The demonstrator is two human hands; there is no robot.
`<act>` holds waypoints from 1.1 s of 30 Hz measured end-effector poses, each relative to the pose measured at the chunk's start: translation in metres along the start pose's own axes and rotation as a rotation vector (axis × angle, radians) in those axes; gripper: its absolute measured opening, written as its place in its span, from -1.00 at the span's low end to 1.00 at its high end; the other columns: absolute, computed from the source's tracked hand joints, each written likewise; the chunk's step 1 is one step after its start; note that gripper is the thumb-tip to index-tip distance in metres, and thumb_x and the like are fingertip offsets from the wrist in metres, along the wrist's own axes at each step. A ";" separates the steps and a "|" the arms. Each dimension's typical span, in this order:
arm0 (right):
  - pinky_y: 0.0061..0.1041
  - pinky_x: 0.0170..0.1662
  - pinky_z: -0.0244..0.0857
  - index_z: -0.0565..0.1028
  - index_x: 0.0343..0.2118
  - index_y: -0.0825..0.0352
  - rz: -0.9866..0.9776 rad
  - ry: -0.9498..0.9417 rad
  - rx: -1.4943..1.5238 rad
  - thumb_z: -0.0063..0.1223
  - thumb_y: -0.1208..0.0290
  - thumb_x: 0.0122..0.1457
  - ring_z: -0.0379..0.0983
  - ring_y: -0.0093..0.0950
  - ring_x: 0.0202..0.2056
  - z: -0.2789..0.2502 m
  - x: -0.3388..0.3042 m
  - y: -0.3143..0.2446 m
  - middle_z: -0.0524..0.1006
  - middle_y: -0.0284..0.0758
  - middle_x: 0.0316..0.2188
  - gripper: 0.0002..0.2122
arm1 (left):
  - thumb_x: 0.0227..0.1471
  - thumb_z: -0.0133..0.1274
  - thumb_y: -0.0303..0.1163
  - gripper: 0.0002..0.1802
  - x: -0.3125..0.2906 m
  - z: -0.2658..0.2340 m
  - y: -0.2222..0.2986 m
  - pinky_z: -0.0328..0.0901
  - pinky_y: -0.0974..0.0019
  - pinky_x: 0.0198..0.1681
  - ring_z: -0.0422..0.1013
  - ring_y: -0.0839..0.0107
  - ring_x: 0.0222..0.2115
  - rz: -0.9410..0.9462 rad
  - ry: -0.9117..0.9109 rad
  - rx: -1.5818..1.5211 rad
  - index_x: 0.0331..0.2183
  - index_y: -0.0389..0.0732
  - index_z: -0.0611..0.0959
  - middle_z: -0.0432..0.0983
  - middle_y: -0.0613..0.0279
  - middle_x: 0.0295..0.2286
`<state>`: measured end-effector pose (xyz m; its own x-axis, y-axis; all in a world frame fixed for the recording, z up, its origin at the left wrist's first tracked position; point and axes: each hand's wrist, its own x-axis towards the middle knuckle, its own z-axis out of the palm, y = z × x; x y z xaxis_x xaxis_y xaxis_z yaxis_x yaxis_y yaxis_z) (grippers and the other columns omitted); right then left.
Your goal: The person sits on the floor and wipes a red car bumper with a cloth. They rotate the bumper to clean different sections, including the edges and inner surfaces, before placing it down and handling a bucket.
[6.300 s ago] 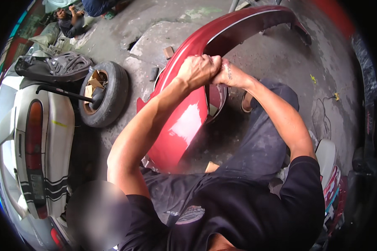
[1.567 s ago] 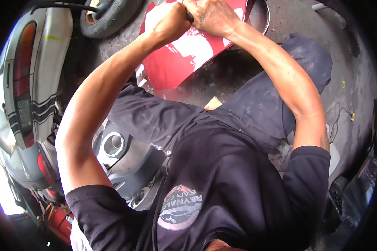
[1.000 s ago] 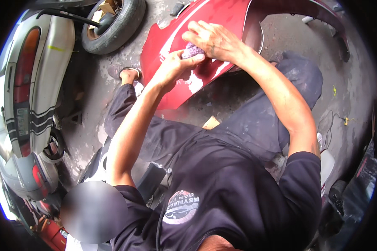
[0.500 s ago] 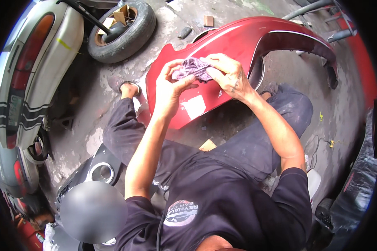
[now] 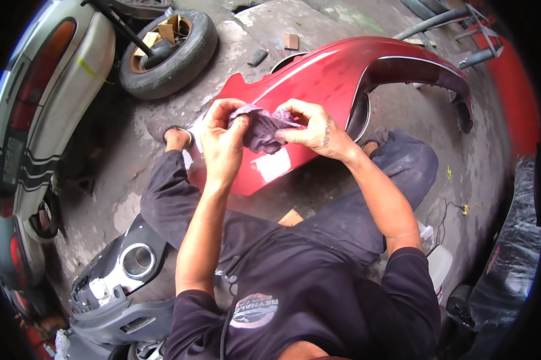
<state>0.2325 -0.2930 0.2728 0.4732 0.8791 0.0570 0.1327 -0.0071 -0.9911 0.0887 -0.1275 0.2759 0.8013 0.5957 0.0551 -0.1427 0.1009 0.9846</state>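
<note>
A crumpled purple cloth [image 5: 262,133] is stretched between my two hands, above a red car fender [image 5: 318,72]. My left hand [image 5: 224,135] pinches its left side between thumb and fingers. At the other end, my right hand [image 5: 314,129] grips the cloth with the thumb in front and the fingers curled behind. The fender lies on the ground between my spread legs, with its wheel arch curving off to the right. Below the cloth, a pale rectangular patch [image 5: 271,164] shows on the red surface.
A tyre [image 5: 189,66] with wooden scraps in its rim lies at the far left, by a white car's rear [image 5: 72,102]. Grey and black plastic parts [image 5: 132,318] lie at my near left. A metal stand [image 5: 483,57] is at the far right. A small block [image 5: 291,41] sits beyond the fender.
Both hands have come lower and nearer to me with the cloth. It now hangs more opened out between them, and the view has shifted slightly.
</note>
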 end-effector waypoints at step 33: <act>-0.40 0.17 0.33 0.52 0.02 0.35 -0.299 0.354 0.845 -0.02 0.28 0.42 0.49 -0.46 0.05 -0.013 0.002 -0.031 0.58 -0.29 0.01 -0.73 | 0.29 0.10 -0.35 -0.67 0.010 -0.010 -0.003 0.47 0.31 -0.13 0.56 0.42 -0.27 -0.111 -0.195 0.045 0.03 -0.28 0.54 0.60 0.20 -0.21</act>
<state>0.2410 -0.2973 0.3057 0.7755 0.5930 0.2168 -0.3152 0.6611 -0.6809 0.0917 -0.1137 0.2716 0.9086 0.4169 -0.0273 -0.0247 0.1188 0.9926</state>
